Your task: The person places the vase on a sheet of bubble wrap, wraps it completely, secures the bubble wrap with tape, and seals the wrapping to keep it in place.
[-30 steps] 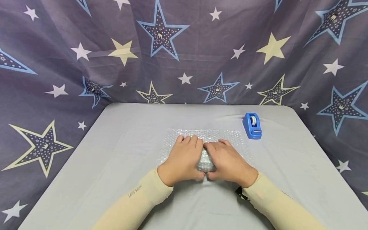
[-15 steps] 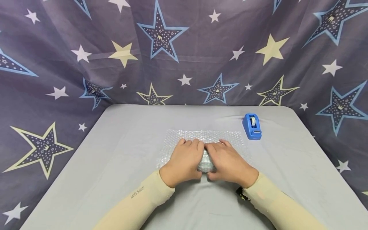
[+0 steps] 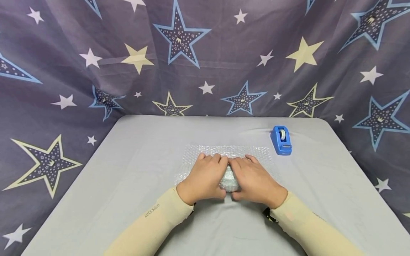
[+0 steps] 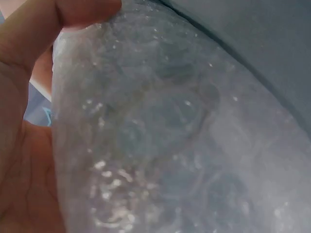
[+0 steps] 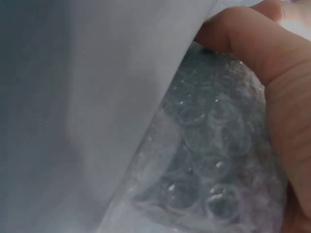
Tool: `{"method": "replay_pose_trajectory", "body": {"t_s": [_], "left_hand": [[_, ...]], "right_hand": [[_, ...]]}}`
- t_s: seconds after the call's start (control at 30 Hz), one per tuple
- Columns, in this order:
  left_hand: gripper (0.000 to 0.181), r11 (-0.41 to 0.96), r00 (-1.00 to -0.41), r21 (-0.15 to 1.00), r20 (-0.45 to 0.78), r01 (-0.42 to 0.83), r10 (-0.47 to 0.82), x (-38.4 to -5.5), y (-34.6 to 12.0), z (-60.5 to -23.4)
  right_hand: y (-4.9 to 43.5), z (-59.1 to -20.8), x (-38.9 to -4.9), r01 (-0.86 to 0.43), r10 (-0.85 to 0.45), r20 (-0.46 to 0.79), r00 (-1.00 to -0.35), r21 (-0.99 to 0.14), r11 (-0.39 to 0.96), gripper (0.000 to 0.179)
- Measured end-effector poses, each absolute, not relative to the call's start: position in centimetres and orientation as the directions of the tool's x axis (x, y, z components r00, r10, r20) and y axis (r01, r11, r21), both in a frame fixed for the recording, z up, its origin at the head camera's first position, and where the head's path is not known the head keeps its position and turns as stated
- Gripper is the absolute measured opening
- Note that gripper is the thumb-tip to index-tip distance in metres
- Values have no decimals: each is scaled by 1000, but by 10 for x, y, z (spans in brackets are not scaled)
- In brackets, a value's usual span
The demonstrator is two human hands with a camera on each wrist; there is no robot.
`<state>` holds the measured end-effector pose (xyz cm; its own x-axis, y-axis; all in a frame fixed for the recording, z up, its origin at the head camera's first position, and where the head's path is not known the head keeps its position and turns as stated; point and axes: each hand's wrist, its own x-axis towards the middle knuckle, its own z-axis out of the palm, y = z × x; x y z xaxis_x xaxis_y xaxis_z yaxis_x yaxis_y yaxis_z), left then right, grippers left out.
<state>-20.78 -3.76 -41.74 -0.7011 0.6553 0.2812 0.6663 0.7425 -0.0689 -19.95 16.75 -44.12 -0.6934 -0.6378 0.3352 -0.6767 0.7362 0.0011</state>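
A rounded bundle of clear bubble wrap (image 3: 229, 181) lies between my two hands in the head view. My left hand (image 3: 205, 177) grips its left side, fingers over the top and thumb at the near side. From the right, my right hand (image 3: 257, 183) holds it the same way, and the fingertips of both hands nearly meet. Beyond and beside the hands, the sheet of bubble wrap (image 3: 189, 161) spreads flat. Layered bubbles (image 5: 209, 160) fill much of the right wrist view, and wrapped plastic (image 4: 165, 121) fills the left one. What lies inside the wrap cannot be made out.
A blue tape dispenser (image 3: 281, 140) with a roll of tape stands at the back right of the table. A pale grey cloth (image 3: 153, 142) covers the table. Behind and at the sides hangs a dark curtain (image 3: 221, 46) printed with stars.
My left hand has shifted slightly toward the right hand and a little nearer to me. The right hand keeps its place on the bundle. The dispenser has not moved.
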Motion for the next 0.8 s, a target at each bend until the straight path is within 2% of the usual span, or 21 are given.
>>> {"method": "replay_pose_trajectory", "body": {"t_s": [0.43, 0.8], "left_hand": [[79, 733, -706, 8, 279, 680, 651, -210, -38, -423], [77, 730, -730, 91, 210, 677, 651, -213, -40, -422]], "right_hand": [[166, -441, -199, -670, -621, 353, -699, -21, 742, 96], [168, -441, -200, -658, -592, 367, -717, -78, 749, 91]]}}
